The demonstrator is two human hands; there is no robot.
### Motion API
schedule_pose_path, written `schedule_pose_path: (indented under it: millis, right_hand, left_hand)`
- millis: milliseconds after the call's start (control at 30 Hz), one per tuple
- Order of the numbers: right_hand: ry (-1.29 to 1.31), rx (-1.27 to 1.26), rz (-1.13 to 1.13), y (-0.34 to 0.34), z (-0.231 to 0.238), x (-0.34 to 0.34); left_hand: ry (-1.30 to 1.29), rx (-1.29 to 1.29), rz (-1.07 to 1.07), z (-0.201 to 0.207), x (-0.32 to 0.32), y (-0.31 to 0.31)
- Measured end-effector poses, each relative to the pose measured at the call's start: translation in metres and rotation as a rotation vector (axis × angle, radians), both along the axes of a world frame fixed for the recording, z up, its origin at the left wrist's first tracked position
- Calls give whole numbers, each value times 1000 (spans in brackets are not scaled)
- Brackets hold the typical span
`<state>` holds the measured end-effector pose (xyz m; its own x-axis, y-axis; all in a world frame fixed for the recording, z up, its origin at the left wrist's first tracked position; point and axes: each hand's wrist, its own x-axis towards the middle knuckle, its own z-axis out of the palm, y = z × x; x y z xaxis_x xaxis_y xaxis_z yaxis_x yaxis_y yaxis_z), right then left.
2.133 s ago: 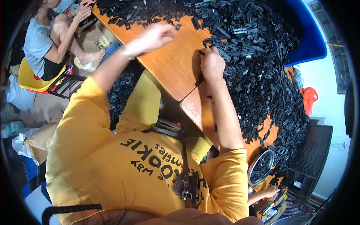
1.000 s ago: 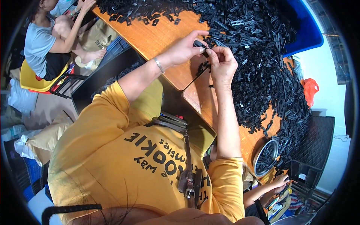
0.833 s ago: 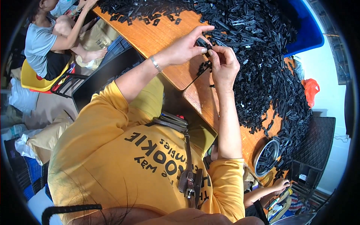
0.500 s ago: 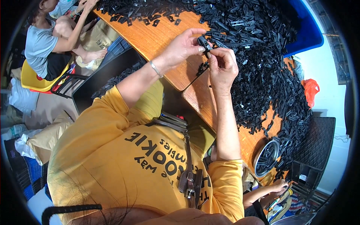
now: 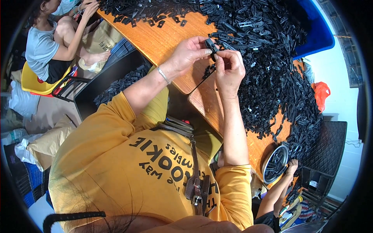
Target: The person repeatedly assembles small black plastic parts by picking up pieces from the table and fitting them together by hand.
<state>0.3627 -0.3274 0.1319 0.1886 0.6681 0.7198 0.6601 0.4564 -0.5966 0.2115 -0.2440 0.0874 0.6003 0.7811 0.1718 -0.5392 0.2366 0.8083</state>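
Black plastic, the small part (image 5: 210,44) sits pinched by left hand (image 5: 187,53) and right hand (image 5: 231,70) above the worktop (image 5: 171,43), inward of its near edge; a slipping thumb could lose it in the heap (image 5: 261,79) (I'd never spot it).

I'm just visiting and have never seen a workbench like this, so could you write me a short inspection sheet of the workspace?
Surface: orange-brown tabletops, two meeting at a seam.
Work thing: small black part, held above the table.
Clutter: large heap of black pieces; round bowl with more inside.
Hands: left hand and right hand, both fingering the part.
Cables: thin wire-like line on the wall; too small to be sure.
Surroundings: blue bin, red bag, seated person on a yellow chair.
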Motion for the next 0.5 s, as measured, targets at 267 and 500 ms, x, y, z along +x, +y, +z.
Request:
schedule_pose_path:
  millis: [267, 500]
  right_hand:
    - [120, -251, 30, -4, -21, -8]
    - [592, -641, 236, -3, -21, -43]
  left_hand:
    - [112, 157, 88, 10, -8, -16]
    - [235, 223, 187, 25, -50, -37]
